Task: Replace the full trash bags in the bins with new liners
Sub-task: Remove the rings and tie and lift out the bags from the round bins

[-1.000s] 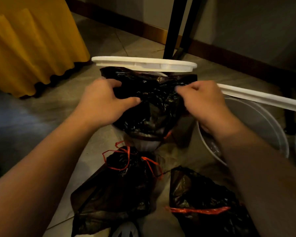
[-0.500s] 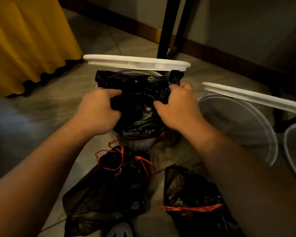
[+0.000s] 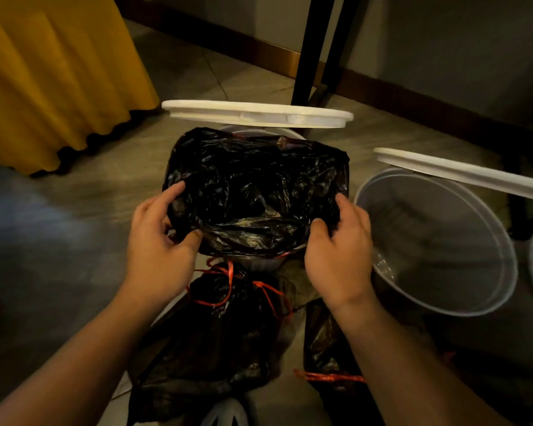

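Liner point(image 3: 256, 192) stretched wide | left hand point(image 3: 157, 241), right hand point(image 3: 339, 250): fingers point(image 3: 174, 190) pinch its near edge | open bin point(image 3: 428, 241) right

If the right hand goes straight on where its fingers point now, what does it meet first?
The black liner, whose edge the right hand pinches; behind it, probably the raised white lid, depth unclear.

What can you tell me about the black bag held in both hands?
The black liner looks like thin, glossy, crinkled plastic, and its mouth is pulled wide open. A bit of red drawstring shows at its near edge. The left hand pinches its left side and the right hand its right side. It is spread over a white bin, whose rim peeks out behind it, beneath the raised white lid. Whether it is seated on the rim cannot be told.
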`<action>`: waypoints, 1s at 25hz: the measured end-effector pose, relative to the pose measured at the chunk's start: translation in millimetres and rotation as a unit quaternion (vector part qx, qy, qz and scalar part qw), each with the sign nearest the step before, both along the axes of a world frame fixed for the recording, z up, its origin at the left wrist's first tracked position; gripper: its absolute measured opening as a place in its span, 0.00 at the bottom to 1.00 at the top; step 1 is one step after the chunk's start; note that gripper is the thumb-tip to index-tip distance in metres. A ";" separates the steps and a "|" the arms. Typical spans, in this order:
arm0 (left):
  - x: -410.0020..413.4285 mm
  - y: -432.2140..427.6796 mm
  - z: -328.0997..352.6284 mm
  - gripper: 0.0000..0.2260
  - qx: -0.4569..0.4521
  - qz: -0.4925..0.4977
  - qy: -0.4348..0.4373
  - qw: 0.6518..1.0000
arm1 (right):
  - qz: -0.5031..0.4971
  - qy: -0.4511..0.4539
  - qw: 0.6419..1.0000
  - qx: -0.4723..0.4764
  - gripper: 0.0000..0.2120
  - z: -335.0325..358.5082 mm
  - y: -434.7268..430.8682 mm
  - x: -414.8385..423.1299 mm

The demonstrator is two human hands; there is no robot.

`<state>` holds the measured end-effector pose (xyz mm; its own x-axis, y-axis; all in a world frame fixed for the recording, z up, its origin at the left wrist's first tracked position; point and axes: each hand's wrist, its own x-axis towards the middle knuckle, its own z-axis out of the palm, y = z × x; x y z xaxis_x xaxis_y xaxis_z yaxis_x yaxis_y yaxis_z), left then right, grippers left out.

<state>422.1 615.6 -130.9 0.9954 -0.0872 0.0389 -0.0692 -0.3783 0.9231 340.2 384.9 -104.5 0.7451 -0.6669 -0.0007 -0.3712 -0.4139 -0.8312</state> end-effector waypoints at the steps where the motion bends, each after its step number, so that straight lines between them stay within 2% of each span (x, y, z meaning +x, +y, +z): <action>1: -0.9 -1.4 -4.2 0.32 -0.018 0.014 -0.008 1.000 | -0.013 0.002 0.999 0.029 0.27 -2.3 0.1 0.4; 3: 2.3 -2.3 -11.4 0.28 -0.043 0.041 -0.016 0.998 | -0.020 0.002 0.998 0.052 0.26 -5.9 0.6 3.5; 6: 12.4 -4.8 -16.6 0.25 -0.138 0.061 0.021 0.988 | -0.012 -0.004 1.000 0.027 0.27 -11.7 0.6 8.2; 8: 19.0 -6.1 -17.3 0.23 -0.160 0.067 0.037 0.984 | 0.001 -0.002 0.999 0.042 0.28 -16.7 0.9 11.1; 10: 30.3 -3.2 -16.4 0.19 -0.208 0.084 0.070 0.972 | 0.007 -0.031 0.990 0.136 0.31 -18.6 0.6 16.2; 13: 54.9 -3.5 -1.4 0.14 -0.314 0.067 0.105 0.941 | -0.034 -0.129 0.941 0.312 0.37 -18.5 -1.6 27.9; 15: 69.4 -13.6 7.9 0.10 -0.316 0.041 0.105 0.942 | -0.042 -0.153 0.915 0.371 0.39 -17.1 0.7 34.5; 17: 78.2 -25.4 8.7 0.06 -0.285 0.047 0.105 0.952 | -0.050 -0.150 0.905 0.395 0.39 -17.9 5.5 36.5; 20: 81.6 -24.7 6.1 0.07 -0.236 0.066 0.098 0.965 | -0.065 -0.129 0.895 0.423 0.34 -20.6 11.9 31.3; 22: 79.1 -15.5 5.7 0.09 -0.241 0.065 0.095 0.964 | -0.063 -0.108 0.903 0.412 0.27 -20.0 14.3 26.2; 25: 84.8 -10.3 9.5 0.10 -0.219 0.061 0.111 0.968 | -0.087 -0.065 0.945 0.309 0.21 -3.4 11.2 24.4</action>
<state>506.9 605.3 -121.3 0.9855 0.0074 -0.1695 0.1687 0.0599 0.9838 364.6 396.1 -107.9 0.6440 -0.6823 -0.3460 -0.2677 0.2227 -0.9374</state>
